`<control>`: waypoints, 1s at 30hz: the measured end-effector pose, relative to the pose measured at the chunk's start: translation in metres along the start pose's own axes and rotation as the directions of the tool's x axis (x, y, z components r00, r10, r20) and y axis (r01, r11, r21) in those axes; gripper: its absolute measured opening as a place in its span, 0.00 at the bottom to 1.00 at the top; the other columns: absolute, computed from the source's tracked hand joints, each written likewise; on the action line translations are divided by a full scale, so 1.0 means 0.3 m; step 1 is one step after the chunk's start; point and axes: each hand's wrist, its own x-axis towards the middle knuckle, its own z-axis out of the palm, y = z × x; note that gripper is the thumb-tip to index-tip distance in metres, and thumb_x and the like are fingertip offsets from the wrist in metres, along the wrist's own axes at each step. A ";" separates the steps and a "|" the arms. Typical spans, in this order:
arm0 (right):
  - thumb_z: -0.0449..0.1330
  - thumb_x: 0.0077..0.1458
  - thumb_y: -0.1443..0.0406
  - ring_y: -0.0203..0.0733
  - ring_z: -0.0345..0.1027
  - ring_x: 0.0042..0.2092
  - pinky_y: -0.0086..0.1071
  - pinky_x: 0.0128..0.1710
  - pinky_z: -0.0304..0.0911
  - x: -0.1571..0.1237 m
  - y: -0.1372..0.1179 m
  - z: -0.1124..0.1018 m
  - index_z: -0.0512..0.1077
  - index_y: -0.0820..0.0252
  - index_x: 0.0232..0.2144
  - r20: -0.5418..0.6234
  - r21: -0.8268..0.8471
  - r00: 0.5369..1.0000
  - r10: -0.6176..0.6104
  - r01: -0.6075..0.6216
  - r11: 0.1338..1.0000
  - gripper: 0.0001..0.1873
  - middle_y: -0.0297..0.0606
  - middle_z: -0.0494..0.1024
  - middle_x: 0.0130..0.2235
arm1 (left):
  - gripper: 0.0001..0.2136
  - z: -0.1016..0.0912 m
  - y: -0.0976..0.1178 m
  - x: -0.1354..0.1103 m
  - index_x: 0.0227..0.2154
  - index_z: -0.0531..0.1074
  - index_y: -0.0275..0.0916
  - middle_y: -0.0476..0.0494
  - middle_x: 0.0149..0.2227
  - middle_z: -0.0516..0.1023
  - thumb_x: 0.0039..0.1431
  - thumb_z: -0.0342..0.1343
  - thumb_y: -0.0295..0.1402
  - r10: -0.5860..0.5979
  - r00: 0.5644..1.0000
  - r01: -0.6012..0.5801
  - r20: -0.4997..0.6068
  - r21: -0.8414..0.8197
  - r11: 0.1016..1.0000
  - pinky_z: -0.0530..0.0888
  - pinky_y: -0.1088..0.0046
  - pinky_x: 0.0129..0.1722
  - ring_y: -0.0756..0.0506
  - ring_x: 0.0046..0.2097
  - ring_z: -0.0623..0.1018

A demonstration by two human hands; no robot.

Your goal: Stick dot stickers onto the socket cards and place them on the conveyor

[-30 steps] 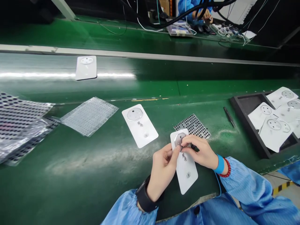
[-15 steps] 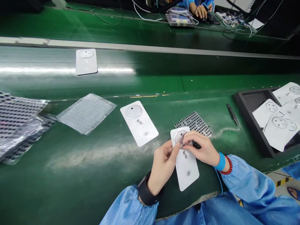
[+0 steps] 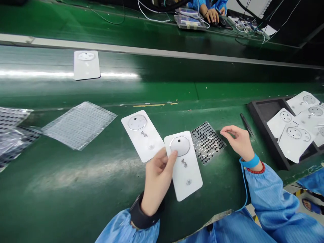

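Observation:
My left hand grips the lower left edge of a white rectangular panel, holding it up over the green bench. The panel has an octagonal silver patch with a small black dot, plus dark characters. My right hand hangs apart from it, fingers curled and holding nothing visible, above the right edge of a clear sheet of small black dots. A matching white panel lies just left of the held one, and black tweezers lie beyond my right fingertips.
A black foam tray holds several overlapping white panels at right. A perforated plastic sheet and dotted sheets lie left. Another white panel sits beyond a metal rail. A co-worker's hand works across cables farther away.
My right hand has let go of the panel's silver patch and moved right over the dot sheet. The held panel now shows fully, shifted left and tilted.

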 end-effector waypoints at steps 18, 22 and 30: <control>0.58 0.62 0.67 0.46 0.72 0.49 0.50 0.53 0.64 -0.050 -0.098 0.112 0.77 0.58 0.37 0.142 0.025 0.900 -0.412 0.413 0.910 0.07 0.44 0.78 0.48 | 0.14 -0.068 -0.023 0.064 0.30 0.79 0.34 0.45 0.24 0.77 0.50 0.60 0.42 0.231 0.965 -0.189 -0.122 0.287 0.939 0.65 0.75 0.25 0.47 0.26 0.72; 0.57 0.62 0.67 0.43 0.70 0.46 0.45 0.50 0.66 -0.055 -0.156 0.082 0.74 0.58 0.43 0.033 0.056 0.874 -0.486 0.483 0.874 0.08 0.44 0.78 0.45 | 0.16 -0.001 -0.010 0.013 0.29 0.81 0.34 0.44 0.28 0.80 0.54 0.58 0.43 0.182 0.977 -0.204 0.113 0.239 0.949 0.69 0.72 0.31 0.44 0.31 0.75; 0.56 0.63 0.66 0.42 0.69 0.42 0.43 0.47 0.67 -0.092 -0.216 0.123 0.74 0.58 0.40 0.134 0.157 0.863 -0.487 0.467 0.870 0.08 0.42 0.76 0.40 | 0.11 0.031 -0.076 0.015 0.30 0.82 0.36 0.42 0.30 0.81 0.50 0.63 0.40 0.109 0.982 -0.121 0.157 0.069 0.990 0.72 0.71 0.36 0.43 0.35 0.76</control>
